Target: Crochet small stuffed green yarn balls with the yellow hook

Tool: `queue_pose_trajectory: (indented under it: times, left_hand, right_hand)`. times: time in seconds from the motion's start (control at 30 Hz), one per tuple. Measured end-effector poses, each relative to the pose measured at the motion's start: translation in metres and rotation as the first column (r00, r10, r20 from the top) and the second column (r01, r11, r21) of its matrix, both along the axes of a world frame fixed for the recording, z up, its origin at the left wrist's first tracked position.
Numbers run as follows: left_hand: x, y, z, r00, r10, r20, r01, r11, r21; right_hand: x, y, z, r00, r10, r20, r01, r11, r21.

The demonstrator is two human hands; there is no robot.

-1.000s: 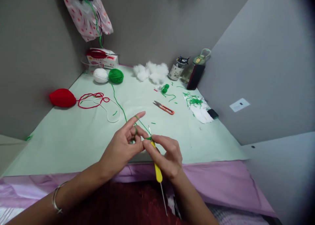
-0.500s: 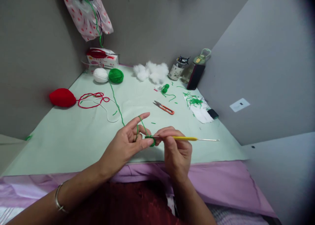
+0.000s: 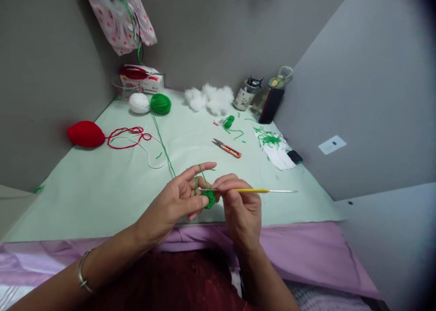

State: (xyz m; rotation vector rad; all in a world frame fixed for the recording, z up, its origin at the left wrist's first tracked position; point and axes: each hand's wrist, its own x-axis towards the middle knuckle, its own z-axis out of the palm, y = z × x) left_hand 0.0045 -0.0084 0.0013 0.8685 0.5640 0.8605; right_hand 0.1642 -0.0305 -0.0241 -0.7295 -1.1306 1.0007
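Observation:
My left hand (image 3: 182,195) pinches a small round green crochet piece (image 3: 209,199) between thumb and fingers. Green yarn (image 3: 163,143) runs from the green ball (image 3: 161,104) to this hand and passes over its raised index finger. In my right hand (image 3: 242,206) is a crochet hook (image 3: 252,190) with a yellow handle, held almost level like a pencil. Its left tip lies at the top edge of the piece, and the other metal end points right. Whether the tip is inside a stitch is too small to tell.
Orange thread snips (image 3: 227,148) lie beyond my hands. Farther back are white stuffing (image 3: 211,98), a white yarn ball (image 3: 139,103) and a pen holder (image 3: 244,96). Red yarn (image 3: 86,134) sits at left. Green scraps (image 3: 270,140) on white tissue and a dark phone (image 3: 271,106) are at right.
My left hand has shifted slightly right and its index finger is lower. More of the round green piece faces the camera. The hook has moved a little left with my right hand.

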Motion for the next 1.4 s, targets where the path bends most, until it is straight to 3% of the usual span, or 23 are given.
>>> queue_pose_trajectory:
  times: [0.1,0.33,0.53,0.77,0.9,1.1,1.2,1.4]
  left_hand:
    - [-0.001,0.000,0.001,1.000,-0.016,0.011,0.016,0.999,-0.033]
    - [-0.007,0.002,0.004,0.997,-0.075,0.023,0.077,0.984,-0.159]
    - [-0.007,0.003,0.003,0.997,-0.076,0.005,0.076,0.978,-0.196]
    - [-0.010,0.006,0.000,0.979,-0.146,0.142,0.172,0.966,-0.194]
    - [-0.006,0.005,0.000,0.998,-0.057,0.041,0.060,0.994,-0.089]
    - [-0.002,0.001,-0.002,0.960,0.086,-0.267,-0.039,0.983,0.179]
    - [-0.007,0.001,-0.003,0.944,0.115,-0.311,-0.037,0.969,0.245]
    - [-0.009,0.003,-0.001,0.956,0.119,-0.267,-0.058,0.972,0.228]
  right_hand:
    - [-0.001,0.000,-0.003,0.999,-0.004,0.032,0.003,1.000,0.025]
    - [-0.001,0.002,0.003,0.995,-0.010,-0.104,0.003,0.998,-0.068]
    - [0.000,0.000,0.005,0.992,0.028,-0.126,-0.036,0.997,-0.062]
    - [0.003,0.003,0.005,0.985,0.062,-0.164,-0.078,0.993,-0.090]
    - [0.003,0.003,0.004,0.977,0.076,-0.198,-0.101,0.988,-0.118]
    - [0.001,0.000,-0.003,0.984,-0.109,0.141,0.098,0.992,0.085]
    - [0.003,0.001,-0.004,0.994,-0.084,0.074,0.082,0.996,0.037]
    - [0.003,0.005,0.003,0.991,0.027,-0.131,-0.035,0.998,-0.060]
